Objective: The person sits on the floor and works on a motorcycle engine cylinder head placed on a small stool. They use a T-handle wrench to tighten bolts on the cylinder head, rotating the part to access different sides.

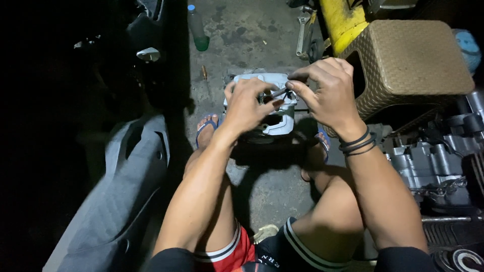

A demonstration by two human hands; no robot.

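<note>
A pale metal engine part, like a cylinder head, rests on the concrete floor between my feet. My left hand lies on top of it, fingers curled over its middle. My right hand, with dark bands on the wrist, pinches a thin dark metal tool whose tip points into the part, just by my left fingertips. I am squatting, with both knees low in view.
A brown woven stool stands at right beside a yellow post. An engine block with a chain sits at far right. A grey vehicle body panel lies at left. A plastic bottle and a wrench lie farther off.
</note>
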